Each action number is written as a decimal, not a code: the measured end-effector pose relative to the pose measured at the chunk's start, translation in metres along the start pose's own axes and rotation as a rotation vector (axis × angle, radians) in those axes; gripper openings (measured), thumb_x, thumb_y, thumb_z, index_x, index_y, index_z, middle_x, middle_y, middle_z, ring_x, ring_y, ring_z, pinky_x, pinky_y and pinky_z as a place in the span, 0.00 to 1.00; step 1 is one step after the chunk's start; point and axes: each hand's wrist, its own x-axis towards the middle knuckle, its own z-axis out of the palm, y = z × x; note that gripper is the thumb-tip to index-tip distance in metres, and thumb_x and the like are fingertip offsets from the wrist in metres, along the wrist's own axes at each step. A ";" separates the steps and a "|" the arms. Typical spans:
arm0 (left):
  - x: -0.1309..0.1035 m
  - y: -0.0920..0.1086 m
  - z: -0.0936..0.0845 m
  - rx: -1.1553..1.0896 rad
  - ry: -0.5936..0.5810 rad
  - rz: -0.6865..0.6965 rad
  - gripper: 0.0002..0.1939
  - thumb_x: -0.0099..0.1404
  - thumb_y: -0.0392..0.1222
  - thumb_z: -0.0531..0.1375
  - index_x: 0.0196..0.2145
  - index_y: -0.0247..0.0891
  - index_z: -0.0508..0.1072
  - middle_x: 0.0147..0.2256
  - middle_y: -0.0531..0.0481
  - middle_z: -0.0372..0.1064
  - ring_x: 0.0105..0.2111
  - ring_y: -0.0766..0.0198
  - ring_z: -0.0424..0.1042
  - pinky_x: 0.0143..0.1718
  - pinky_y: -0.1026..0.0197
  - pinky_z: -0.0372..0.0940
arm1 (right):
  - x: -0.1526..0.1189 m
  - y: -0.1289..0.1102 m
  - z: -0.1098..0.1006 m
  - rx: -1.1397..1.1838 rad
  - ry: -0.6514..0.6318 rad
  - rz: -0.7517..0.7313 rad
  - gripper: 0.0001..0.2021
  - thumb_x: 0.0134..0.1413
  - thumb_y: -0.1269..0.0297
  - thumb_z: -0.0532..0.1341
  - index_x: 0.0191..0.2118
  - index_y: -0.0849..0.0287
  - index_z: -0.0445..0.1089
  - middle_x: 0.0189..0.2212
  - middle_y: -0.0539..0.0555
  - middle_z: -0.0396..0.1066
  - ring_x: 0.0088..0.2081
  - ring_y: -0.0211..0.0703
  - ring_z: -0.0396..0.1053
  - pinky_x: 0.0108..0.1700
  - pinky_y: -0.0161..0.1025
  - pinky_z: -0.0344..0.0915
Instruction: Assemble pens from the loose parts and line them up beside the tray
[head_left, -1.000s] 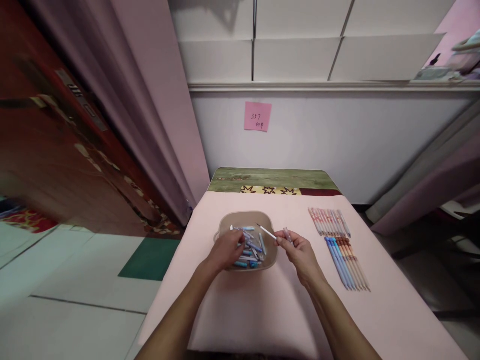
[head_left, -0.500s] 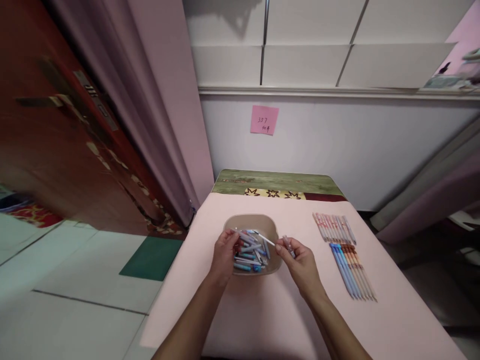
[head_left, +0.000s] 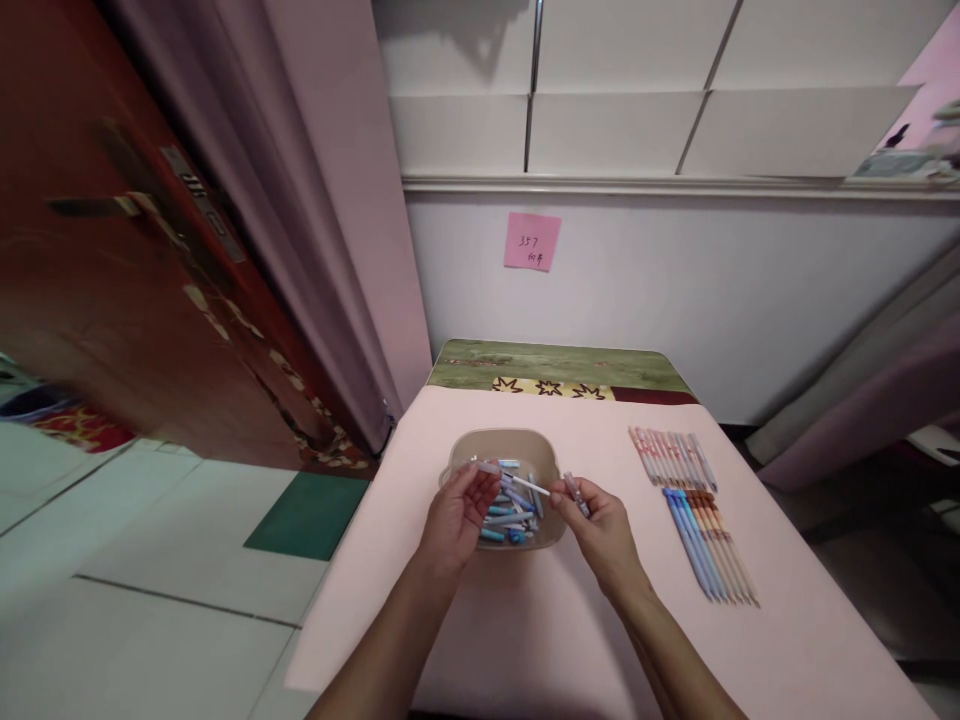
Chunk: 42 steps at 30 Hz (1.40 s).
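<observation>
"Head view: what are the hands doing?"

"From my remote seat I'm seeing the left hand [head_left: 457, 512] pinching a pale tube [head_left: 488, 468] between its fingers, while the right hand's [head_left: 602, 522] fingers are gripping a slim white refill [head_left: 531, 486] and a clear purplish piece [head_left: 576, 493]."

"Where's that refill pointing?"

"It's slanting toward the tube, dark tip leading; I'm not making out whether they're touching. Both are hanging over a beige tub [head_left: 506, 443], where blue and lilac pen parts [head_left: 514, 518] are lying jumbled."

"And farther out?"

"To the right, a blue-and-brown row of pens [head_left: 709, 545] is lying on the pink-covered counter [head_left: 525, 640], with a reddish row [head_left: 673, 458] lying just beyond. A pink note [head_left: 532, 242] is sticking to the wall [head_left: 645, 280] behind."
</observation>
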 end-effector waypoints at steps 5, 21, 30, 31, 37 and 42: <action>-0.005 -0.005 0.000 0.074 -0.047 0.065 0.02 0.59 0.33 0.62 0.32 0.33 0.73 0.34 0.41 0.77 0.31 0.63 0.76 0.34 0.63 0.72 | 0.000 0.003 0.000 -0.024 -0.006 -0.006 0.13 0.47 0.55 0.64 0.32 0.61 0.73 0.27 0.52 0.73 0.31 0.42 0.67 0.33 0.35 0.63; -0.020 -0.015 0.010 0.169 -0.119 0.127 0.13 0.50 0.35 0.69 0.34 0.33 0.74 0.36 0.46 0.77 0.33 0.64 0.75 0.37 0.64 0.70 | -0.001 -0.001 0.004 -0.111 -0.064 -0.088 0.15 0.53 0.53 0.61 0.37 0.61 0.72 0.28 0.53 0.75 0.30 0.42 0.69 0.32 0.35 0.64; -0.032 -0.023 0.016 0.114 -0.155 0.033 0.12 0.52 0.37 0.68 0.35 0.34 0.73 0.34 0.44 0.77 0.32 0.62 0.76 0.36 0.62 0.71 | -0.007 -0.005 0.017 -0.122 -0.061 -0.117 0.16 0.55 0.52 0.60 0.43 0.58 0.71 0.28 0.53 0.75 0.30 0.43 0.72 0.33 0.35 0.67; -0.032 -0.023 0.015 0.113 -0.169 0.028 0.12 0.52 0.37 0.68 0.35 0.34 0.73 0.35 0.44 0.77 0.33 0.62 0.76 0.36 0.62 0.71 | -0.008 -0.005 0.019 -0.118 -0.068 -0.120 0.16 0.55 0.52 0.60 0.42 0.58 0.71 0.28 0.52 0.75 0.30 0.43 0.72 0.33 0.35 0.67; -0.031 -0.026 0.009 0.061 -0.122 0.034 0.08 0.57 0.37 0.65 0.36 0.34 0.72 0.34 0.44 0.77 0.33 0.60 0.77 0.35 0.61 0.72 | -0.010 -0.010 0.020 -0.151 -0.110 -0.125 0.17 0.54 0.51 0.60 0.44 0.58 0.70 0.31 0.53 0.75 0.31 0.43 0.72 0.33 0.35 0.67; -0.026 -0.017 0.006 -0.009 0.027 0.005 0.02 0.61 0.32 0.59 0.31 0.32 0.72 0.33 0.41 0.77 0.31 0.62 0.77 0.36 0.61 0.73 | -0.011 -0.014 0.006 -0.259 -0.036 -0.173 0.15 0.62 0.52 0.50 0.42 0.58 0.66 0.26 0.51 0.72 0.27 0.41 0.68 0.29 0.34 0.62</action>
